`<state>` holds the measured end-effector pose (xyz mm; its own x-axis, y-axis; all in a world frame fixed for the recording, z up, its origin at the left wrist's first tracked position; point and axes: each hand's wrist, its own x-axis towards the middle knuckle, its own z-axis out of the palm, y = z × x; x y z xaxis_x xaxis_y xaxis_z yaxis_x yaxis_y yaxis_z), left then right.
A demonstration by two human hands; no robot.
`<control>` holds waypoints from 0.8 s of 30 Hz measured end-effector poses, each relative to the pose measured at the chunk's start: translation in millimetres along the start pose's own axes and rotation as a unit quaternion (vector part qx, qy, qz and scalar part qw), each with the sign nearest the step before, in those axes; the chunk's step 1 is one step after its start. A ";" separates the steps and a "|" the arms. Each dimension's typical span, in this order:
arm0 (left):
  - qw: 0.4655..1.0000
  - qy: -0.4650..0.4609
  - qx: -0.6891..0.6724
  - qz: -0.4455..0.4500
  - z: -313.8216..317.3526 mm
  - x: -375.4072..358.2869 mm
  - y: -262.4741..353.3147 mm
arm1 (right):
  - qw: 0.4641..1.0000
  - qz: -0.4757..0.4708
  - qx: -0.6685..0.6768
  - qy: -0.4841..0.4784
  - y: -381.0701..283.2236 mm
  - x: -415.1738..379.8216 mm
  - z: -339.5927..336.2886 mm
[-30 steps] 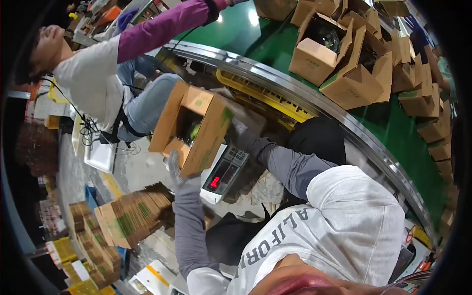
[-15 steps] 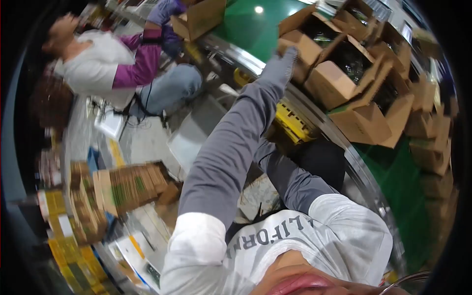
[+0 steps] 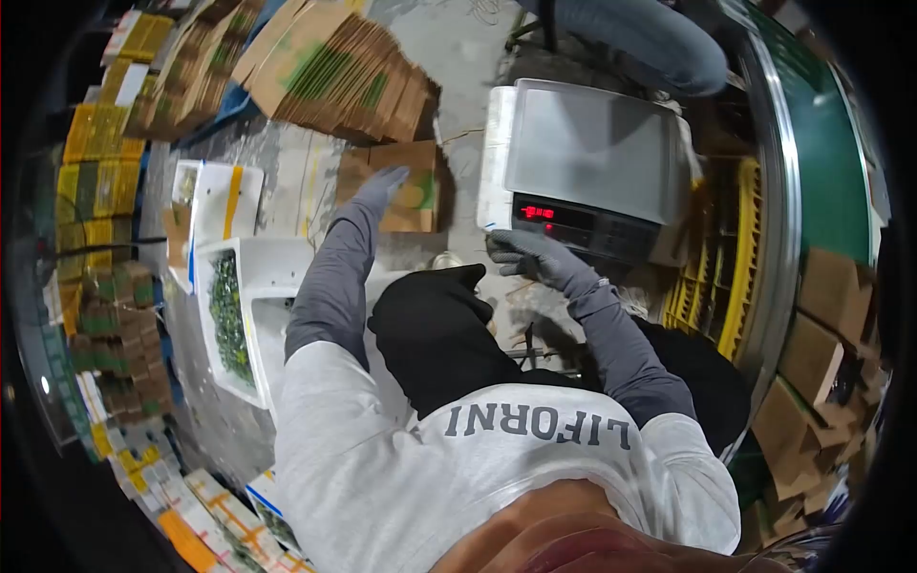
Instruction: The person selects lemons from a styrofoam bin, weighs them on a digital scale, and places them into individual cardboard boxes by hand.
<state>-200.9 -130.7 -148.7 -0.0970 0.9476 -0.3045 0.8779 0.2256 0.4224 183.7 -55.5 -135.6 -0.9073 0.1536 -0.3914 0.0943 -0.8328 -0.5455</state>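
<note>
My left hand (image 3: 382, 189), in a grey glove, reaches forward with its fingers stretched out over a small brown cardboard box (image 3: 413, 215). The box has a green print and sits in front of a row of flattened cartons (image 3: 334, 76). My right hand (image 3: 533, 256), also gloved in grey, is open with its fingers apart, close to the near left corner of a weighing scale (image 3: 592, 153). Nothing shows in that hand. Red digits glow on the scale's display panel (image 3: 554, 215), and its grey plate is bare.
To the left stands a white foam box (image 3: 256, 325) with green packed items. Yellow bundles (image 3: 100, 177) are stacked at the far left. A yellow crate (image 3: 712, 267) stands right, beside the metal-edged green conveyor (image 3: 826, 181) with open cartons (image 3: 798, 420). Another person's denim leg (image 3: 640, 38) shows at the top.
My view has swung left, away from the cartons on the conveyor. My left hand has moved from those cartons to the small box; my right hand, hidden before, now shows by the scale.
</note>
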 end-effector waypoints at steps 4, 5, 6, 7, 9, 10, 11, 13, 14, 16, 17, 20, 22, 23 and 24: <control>0.894 0.123 -0.177 -0.392 50.9 -32.9 -133.6 | 0.992 0.025 -0.126 0.020 44.1 76.2 15.4; 0.858 0.174 -0.175 -0.450 67.5 -39.1 -164.0 | 0.986 0.043 -0.156 0.038 49.3 98.8 20.3; 0.855 0.152 -0.145 -0.475 65.2 -43.8 -168.2 | 0.979 0.061 -0.187 0.055 52.0 119.3 25.6; 0.849 0.130 -0.114 -0.499 54.5 -46.4 -163.8 | 0.976 0.084 -0.187 0.071 51.1 136.1 33.0; 0.863 0.097 -0.080 -0.489 54.6 -56.0 -179.7 | 0.970 0.026 -0.222 0.091 61.5 175.0 36.7; 0.884 0.086 -0.076 -0.454 59.9 -57.1 -196.9 | 0.958 0.001 -0.279 0.067 59.7 184.9 41.6; 0.903 0.074 -0.072 -0.417 67.1 -61.4 -210.9 | 0.942 -0.024 -0.332 0.042 57.1 189.8 44.4; 0.882 0.023 -0.062 -0.466 51.7 -62.2 -193.1 | 0.940 -0.041 -0.335 0.040 62.9 197.7 52.9; 0.872 -0.001 -0.056 -0.486 43.4 -60.6 -187.3 | 0.955 -0.034 -0.286 0.066 66.4 202.2 57.9; 0.884 -0.014 -0.049 -0.464 45.0 -62.5 -212.0 | 0.983 0.008 -0.151 0.106 59.1 201.6 66.4; 0.890 -0.019 -0.045 -0.452 47.9 -64.6 -222.3 | 0.985 0.026 -0.133 0.106 57.3 199.9 66.0; 0.869 0.135 -0.074 -0.471 -8.5 -91.0 -133.9 | 0.988 0.045 -0.119 0.091 53.1 193.2 64.6; 0.883 0.184 -0.105 -0.419 -22.2 -107.1 -110.0 | 0.985 0.007 -0.158 0.067 47.2 179.2 77.2; 0.887 0.209 -0.118 -0.394 -29.1 -117.0 -98.5 | 0.983 -0.012 -0.177 0.052 43.3 172.1 84.5; 0.873 0.234 -0.279 -0.324 -43.1 -128.6 -65.7 | 0.927 -0.051 -0.372 0.005 35.5 165.4 89.7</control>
<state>-266.3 -257.6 -100.5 -0.7850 0.5382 -0.3067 0.2139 0.7001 0.6812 0.2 -107.4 -153.2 -0.9238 0.2189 -0.3142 0.2676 -0.2177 -0.9386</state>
